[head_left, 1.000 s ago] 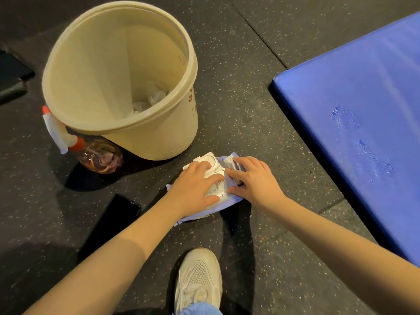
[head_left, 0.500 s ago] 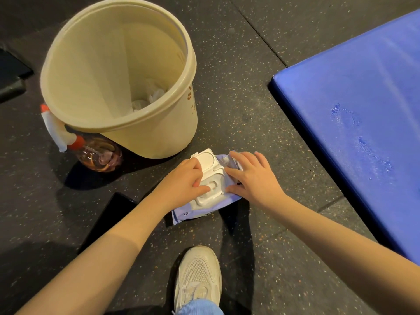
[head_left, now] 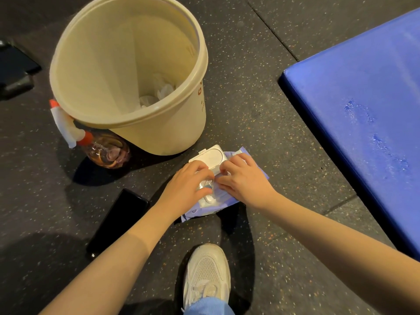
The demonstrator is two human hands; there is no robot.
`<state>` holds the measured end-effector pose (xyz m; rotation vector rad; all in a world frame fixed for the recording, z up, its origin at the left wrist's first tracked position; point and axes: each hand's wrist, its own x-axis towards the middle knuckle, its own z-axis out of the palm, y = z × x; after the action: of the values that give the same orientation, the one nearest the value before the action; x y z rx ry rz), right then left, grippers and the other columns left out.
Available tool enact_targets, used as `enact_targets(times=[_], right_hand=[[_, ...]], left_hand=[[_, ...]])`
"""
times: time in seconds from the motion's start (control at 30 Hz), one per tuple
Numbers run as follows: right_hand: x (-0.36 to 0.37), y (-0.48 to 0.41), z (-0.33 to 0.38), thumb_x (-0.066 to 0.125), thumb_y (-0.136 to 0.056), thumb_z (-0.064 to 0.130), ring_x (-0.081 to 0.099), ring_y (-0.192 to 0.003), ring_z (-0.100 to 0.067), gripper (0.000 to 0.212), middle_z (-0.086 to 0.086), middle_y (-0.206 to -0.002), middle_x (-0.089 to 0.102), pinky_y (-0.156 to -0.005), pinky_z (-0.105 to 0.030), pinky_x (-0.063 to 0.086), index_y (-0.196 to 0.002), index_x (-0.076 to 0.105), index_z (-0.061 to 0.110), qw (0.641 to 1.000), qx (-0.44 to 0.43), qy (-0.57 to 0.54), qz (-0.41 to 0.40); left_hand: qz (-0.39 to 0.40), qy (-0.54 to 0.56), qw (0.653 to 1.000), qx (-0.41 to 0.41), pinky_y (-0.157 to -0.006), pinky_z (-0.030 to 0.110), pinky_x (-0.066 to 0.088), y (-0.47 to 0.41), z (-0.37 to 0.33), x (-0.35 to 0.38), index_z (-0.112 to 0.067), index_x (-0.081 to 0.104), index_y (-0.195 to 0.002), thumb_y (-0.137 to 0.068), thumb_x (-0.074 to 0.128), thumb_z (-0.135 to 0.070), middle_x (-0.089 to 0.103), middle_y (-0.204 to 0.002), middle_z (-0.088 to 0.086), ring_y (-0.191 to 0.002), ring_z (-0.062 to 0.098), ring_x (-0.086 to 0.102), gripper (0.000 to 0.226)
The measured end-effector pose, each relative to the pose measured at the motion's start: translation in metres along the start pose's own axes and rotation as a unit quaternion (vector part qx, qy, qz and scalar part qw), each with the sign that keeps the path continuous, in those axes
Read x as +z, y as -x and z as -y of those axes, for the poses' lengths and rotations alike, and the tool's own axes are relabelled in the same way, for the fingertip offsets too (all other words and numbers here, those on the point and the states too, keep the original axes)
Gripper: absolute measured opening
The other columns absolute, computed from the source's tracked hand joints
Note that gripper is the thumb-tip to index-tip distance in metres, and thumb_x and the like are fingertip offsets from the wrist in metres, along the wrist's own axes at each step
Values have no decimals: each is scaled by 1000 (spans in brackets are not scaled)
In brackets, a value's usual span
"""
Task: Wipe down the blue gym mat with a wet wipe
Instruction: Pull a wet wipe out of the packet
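**Still fetching a wipe; the mat not yet touched**

Nearest, a white shoe (head_left: 206,271) stands on the speckled floor (head_left: 261,114), with a dark phone (head_left: 118,221) lying to its left. Just beyond the shoe is the wipe pack (head_left: 204,210), flat on the floor with its lid (head_left: 210,155) flipped up.

The left hand (head_left: 188,185) sits over the pack's opening, its fingers and thumb curled in a pinch there. Whether a wet wipe is between them is hidden. The right hand (head_left: 245,178) lies on the pack's right side with its fingers gently bent, pressing it down and gripping nothing.

Further off stand a cream bucket (head_left: 170,135) with crumpled white scraps (head_left: 159,92) at its bottom and a spray bottle (head_left: 102,151) beside it.

The blue mat (head_left: 363,76) lies to the right, well apart from both hands, with mottled patches on its surface. By my reading the task is at its first step: no wipe is out in view, and all the wiping is left.
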<state>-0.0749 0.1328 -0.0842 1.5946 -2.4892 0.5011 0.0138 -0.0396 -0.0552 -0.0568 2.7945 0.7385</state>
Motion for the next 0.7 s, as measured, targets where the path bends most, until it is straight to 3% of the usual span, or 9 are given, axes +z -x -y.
enact_targets(times=[0.07, 0.17, 0.23, 0.37, 0.5, 0.57, 0.63, 0.7], right_hand=[[2, -5, 1, 70, -76, 24, 48, -72, -23, 9, 2, -75, 55, -77, -33, 33, -68, 70, 23, 1000, -5, -13, -1], [4, -12, 2, 63, -79, 20, 50, -67, -24, 17, 0, -68, 53, -73, -34, 33, -62, 65, 17, 999, -38, -5, 4], [5, -15, 4, 72, -72, 15, 50, -66, -24, 12, -2, -68, 52, -70, -33, 31, -64, 62, 13, 998, -44, 3, 39], [9, -13, 5, 78, -57, 3, 50, -64, -27, 26, -8, -70, 53, -58, -34, 42, -68, 56, 9, 994, 25, -25, 100], [2, -10, 6, 75, -62, -3, 48, -59, -26, 26, -9, -66, 53, -56, -32, 40, -68, 53, 9, 989, 86, -96, 67], [-1, -10, 7, 67, -75, 7, 48, -59, -26, 11, -7, -67, 54, -56, -33, 41, -72, 57, 9, 986, 84, -130, 63], [-2, -12, 5, 57, -84, 20, 50, -60, -25, 13, -5, -70, 56, -55, -34, 40, -79, 65, 11, 986, 78, -128, 80], [-1, -16, 2, 59, -81, 13, 50, -57, -26, 9, -5, -67, 56, -52, -32, 40, -75, 66, 11, 985, 77, -129, 84]], left_hand=[[3, 10, 1000, -4, -85, 25, 39, 0, 1, 0, -20, 61, -111, -88, 68, -25, 46, -121, -4, -111, 12, 42, 25], [-1, 10, 1000, -2, -82, 27, 41, -1, 2, 1, -18, 60, -106, -86, 68, -24, 47, -120, -4, -109, 13, 44, 22], [1, 8, 1000, -3, -82, 28, 42, -1, 3, 1, -16, 60, -106, -86, 68, -24, 47, -120, -4, -109, 14, 44, 22], [9, 21, 1000, -11, -81, 24, 39, -1, 3, 1, -20, 59, -110, -88, 66, -28, 45, -122, -7, -109, 9, 41, 25], [15, 31, 999, -13, -80, 25, 42, -2, 5, -1, -22, 58, -110, -88, 66, -29, 43, -122, -10, -109, 7, 41, 24], [16, 27, 999, -14, -81, 27, 44, -2, 5, 0, -22, 57, -111, -89, 66, -28, 43, -123, -9, -110, 7, 41, 25], [15, 27, 999, -15, -82, 28, 44, -2, 4, 1, -22, 57, -113, -89, 65, -28, 43, -124, -8, -111, 8, 41, 26], [14, 24, 999, -15, -83, 31, 46, -2, 3, 2, -21, 58, -112, -89, 66, -28, 44, -124, -7, -111, 10, 42, 25]])
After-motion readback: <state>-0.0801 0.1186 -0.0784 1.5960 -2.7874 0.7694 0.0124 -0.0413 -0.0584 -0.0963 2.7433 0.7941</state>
